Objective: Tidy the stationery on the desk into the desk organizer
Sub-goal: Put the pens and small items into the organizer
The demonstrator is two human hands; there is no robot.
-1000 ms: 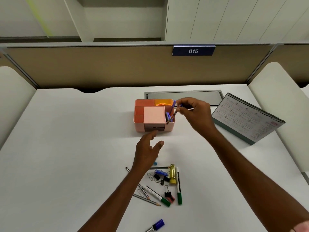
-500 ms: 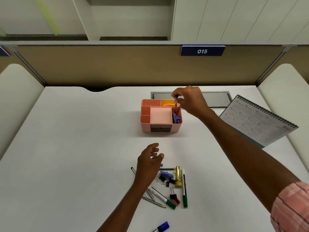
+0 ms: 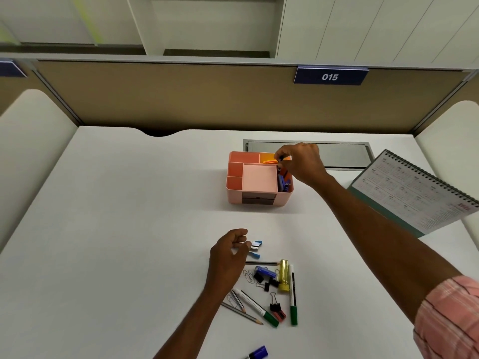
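Pens (image 3: 283, 181) already fill the organizer (image 3: 234, 193); right hand (image 3: 302, 161) fingers pinch another there, left hand (image 3: 228, 255) fingers pinch a stapler (image 3: 256, 245); markers (image 3: 293, 294), clips, pencils remain.

Desk (image 3: 116, 229) left of organizer (image 3: 234, 187) clear; stationery pile (image 3: 272, 288) blocks front-center.

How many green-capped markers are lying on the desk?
2. One marker lies diagonally at the pile's near edge; the other marker lies lengthwise at its right side, beside the yellow highlighter. None seems hidden.
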